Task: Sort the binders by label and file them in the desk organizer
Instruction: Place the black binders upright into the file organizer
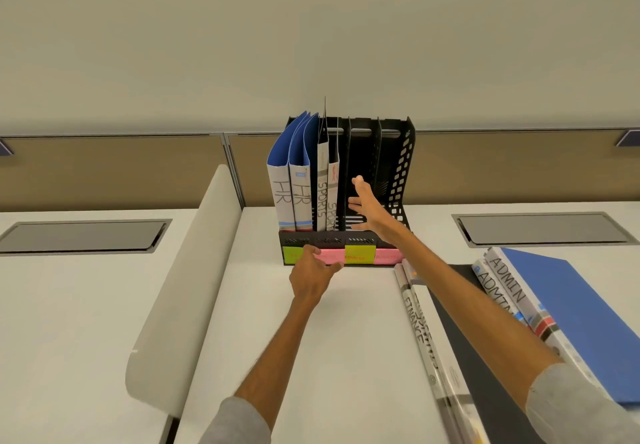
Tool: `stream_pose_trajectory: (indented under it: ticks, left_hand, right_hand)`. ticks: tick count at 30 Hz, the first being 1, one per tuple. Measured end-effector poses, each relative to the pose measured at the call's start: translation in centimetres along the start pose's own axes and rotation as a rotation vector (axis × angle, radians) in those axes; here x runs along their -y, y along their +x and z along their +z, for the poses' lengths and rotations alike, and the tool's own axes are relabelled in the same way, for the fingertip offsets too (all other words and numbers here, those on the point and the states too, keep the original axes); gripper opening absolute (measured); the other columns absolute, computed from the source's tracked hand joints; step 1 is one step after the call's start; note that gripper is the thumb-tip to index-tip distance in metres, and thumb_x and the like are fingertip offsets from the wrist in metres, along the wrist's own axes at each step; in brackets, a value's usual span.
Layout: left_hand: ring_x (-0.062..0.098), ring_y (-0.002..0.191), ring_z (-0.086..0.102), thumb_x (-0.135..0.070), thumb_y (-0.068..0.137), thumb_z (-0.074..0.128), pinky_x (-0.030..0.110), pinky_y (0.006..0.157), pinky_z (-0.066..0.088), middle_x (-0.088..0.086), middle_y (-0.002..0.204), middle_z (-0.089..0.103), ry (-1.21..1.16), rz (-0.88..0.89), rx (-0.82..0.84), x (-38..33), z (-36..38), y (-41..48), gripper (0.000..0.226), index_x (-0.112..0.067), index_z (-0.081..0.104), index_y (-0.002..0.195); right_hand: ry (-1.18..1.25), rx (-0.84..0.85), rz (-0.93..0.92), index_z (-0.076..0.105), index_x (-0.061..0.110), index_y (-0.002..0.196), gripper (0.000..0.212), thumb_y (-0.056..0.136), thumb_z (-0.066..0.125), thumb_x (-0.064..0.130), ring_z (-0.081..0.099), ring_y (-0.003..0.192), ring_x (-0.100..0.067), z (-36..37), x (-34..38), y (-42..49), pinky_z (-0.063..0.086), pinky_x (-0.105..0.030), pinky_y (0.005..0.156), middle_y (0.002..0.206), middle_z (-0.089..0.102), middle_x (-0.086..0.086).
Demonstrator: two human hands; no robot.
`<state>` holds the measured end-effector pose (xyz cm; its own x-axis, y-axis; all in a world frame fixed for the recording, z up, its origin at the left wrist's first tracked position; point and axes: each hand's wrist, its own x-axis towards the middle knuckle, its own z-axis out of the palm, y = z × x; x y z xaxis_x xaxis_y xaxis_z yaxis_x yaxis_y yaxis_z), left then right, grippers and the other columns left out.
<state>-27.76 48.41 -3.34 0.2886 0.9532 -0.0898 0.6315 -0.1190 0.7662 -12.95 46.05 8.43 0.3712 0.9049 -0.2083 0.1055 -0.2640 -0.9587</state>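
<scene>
White tabletop (346, 339) is carrying everything. White curved divider panel (194, 270) is standing along its left side. Two blue ADMIN binders (571, 305) are lying stacked at the right edge, spines facing left. FINANCE binders (420, 339) are lying flat just left of them, black covers, spines pointing toward the organizer.

Black desk organizer (403, 166) is standing upright at the back centre of the tabletop. Two HR binders (282, 194) are sitting upright in its leftmost slot, blue covers fanning out at the top. Two SPORTS binders (322, 201) are standing in the second slot, touching the HR pair.

Right grip (367, 208) is reaching in front of the third slot, fingers spread wide, thumb up, holding nothing. Left grip (311, 277) is resting against the organizer's front lip, fingers extended and touching it, thumb lying out to the right over a pink note, not clasping anything.

Sticky notes (359, 255) are running along the front lip, alternating green and pink; their writing is too blurred to read.
</scene>
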Motion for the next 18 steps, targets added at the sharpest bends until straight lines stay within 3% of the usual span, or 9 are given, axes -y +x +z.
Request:
stream_pose_trajectory:
  ticks: [3,7,18]
  left_hand:
    - [0.022,0.098,0.064,-0.052,0.073,0.077,0.035,0.082,0.048,-0.001,0.101,0.07,-0.003,-0.001,0.019,0.4,0.3,-1.9,0.06,-0.018,0.049,0.114]
    - [0.023,0.099,0.063,-0.052,0.075,0.075,0.037,0.084,0.049,0.0,0.101,0.07,0.004,0.046,0.064,-0.1,0.9,-4.1,0.058,-0.018,0.05,0.115]
    - [0.026,0.098,0.064,-0.047,0.079,0.07,0.038,0.083,0.049,0.001,0.101,0.071,-0.031,0.176,0.213,-2.0,5.4,-9.7,0.046,-0.018,0.051,0.11]
  right_hand:
    - [-0.005,-0.027,0.08,0.011,0.022,0.156,0.068,0.099,0.017,0.06,0.027,0.145,-0.031,-1.2,-1.4,-2.2,0.03,-0.059,0.112,0.16,0.022,-0.014]
    - [-0.082,-0.064,0.104,0.021,0.019,0.155,0.068,0.1,0.011,0.058,0.028,0.145,-0.032,-2.8,-3.7,-5.8,0.02,-0.053,0.117,0.159,0.025,-0.014]
    - [-0.066,-0.222,0.209,0.031,0.013,0.149,0.069,0.099,0.024,0.06,0.042,0.136,-0.029,-6.5,-10.3,-14.4,0.041,-0.054,0.105,0.151,0.038,-0.012]
